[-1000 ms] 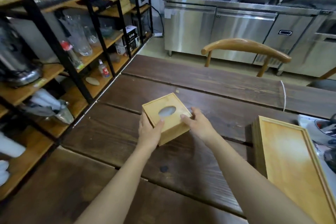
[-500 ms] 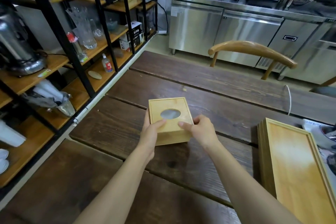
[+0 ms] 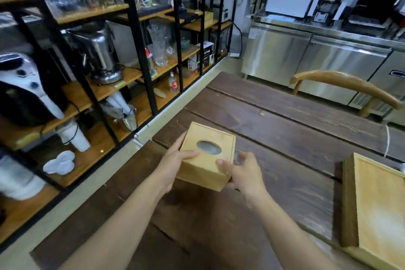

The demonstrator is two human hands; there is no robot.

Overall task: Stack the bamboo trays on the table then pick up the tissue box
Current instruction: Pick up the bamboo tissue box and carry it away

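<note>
Your left hand (image 3: 173, 165) and right hand (image 3: 243, 173) clamp the tissue box (image 3: 207, 155) between them; stacked bamboo trays (image 3: 377, 206) lie right of your hands.

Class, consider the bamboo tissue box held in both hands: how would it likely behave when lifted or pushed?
The tissue box looks rigid, its flat wooden panels probably keeping shape under the left hand and right hand. Smooth sides may slip somewhat. Squat with a flat base, it should slide rather than tip or roll.

Both hands hold the wooden tissue box (image 3: 207, 160) above the desk (image 3: 285, 129): left hand (image 3: 173, 167), right hand (image 3: 243, 173); stacked trays (image 3: 377, 210) lie right.
</note>
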